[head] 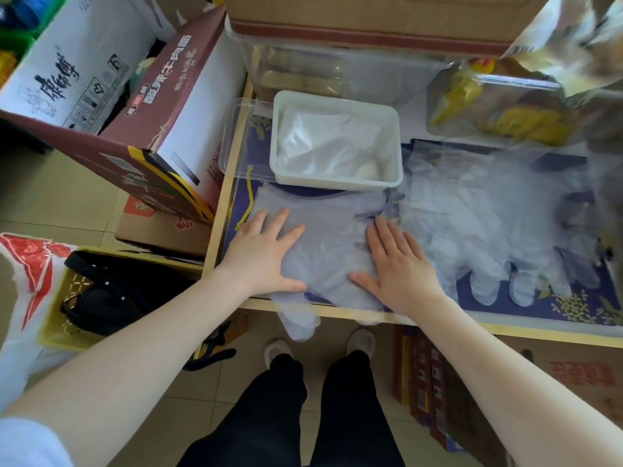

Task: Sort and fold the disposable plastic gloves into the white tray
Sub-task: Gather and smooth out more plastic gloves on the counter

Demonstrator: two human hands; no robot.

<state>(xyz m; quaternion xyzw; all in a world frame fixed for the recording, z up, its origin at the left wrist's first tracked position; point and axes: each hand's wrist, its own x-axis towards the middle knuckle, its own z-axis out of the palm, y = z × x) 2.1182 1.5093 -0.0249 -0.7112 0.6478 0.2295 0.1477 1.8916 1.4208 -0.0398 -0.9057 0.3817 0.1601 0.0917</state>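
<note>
Both hands, left (pixel 261 254) and right (pixel 399 264), lie flat, fingers spread.

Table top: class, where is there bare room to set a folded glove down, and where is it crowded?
Bare mat shows only along the front edge, right of the right hand, below the glove pile. Crowded: the white tray and clear containers fill the back; the flattened glove covers the left.

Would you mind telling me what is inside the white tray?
The white tray holds crumpled clear plastic gloves; whatever lies beneath them is covered.
</note>
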